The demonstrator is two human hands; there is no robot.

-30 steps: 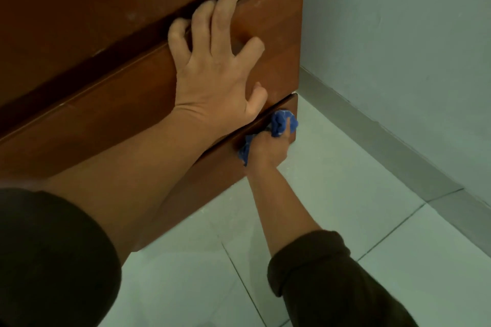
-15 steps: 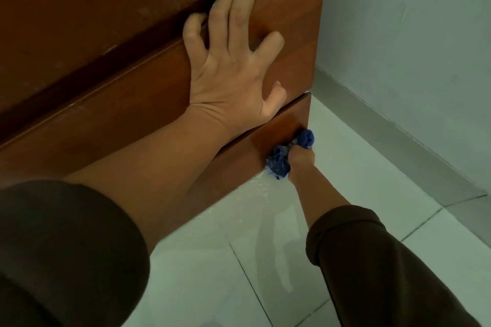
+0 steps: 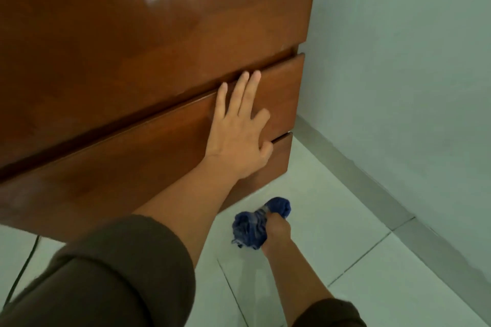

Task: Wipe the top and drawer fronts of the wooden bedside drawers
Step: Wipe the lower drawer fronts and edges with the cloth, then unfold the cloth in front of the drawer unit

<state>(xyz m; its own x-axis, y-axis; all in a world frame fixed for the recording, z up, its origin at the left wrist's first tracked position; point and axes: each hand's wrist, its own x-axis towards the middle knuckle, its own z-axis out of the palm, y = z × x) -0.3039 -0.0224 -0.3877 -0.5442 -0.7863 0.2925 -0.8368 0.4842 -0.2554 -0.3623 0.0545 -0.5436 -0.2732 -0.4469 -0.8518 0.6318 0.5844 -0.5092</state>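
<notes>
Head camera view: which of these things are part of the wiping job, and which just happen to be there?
Part of the job:
wooden drawers
blue cloth, bunched in the right hand
left hand, flat on the middle drawer front

Just there:
tiled floor
wall
dark cable on the floor

head view — close, down at drawers (image 3: 159,141)

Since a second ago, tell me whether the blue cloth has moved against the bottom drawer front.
Yes. The blue cloth, bunched in the right hand, has come off the bottom drawer front and down; it now shows against the floor tiles below that drawer's corner.
</notes>
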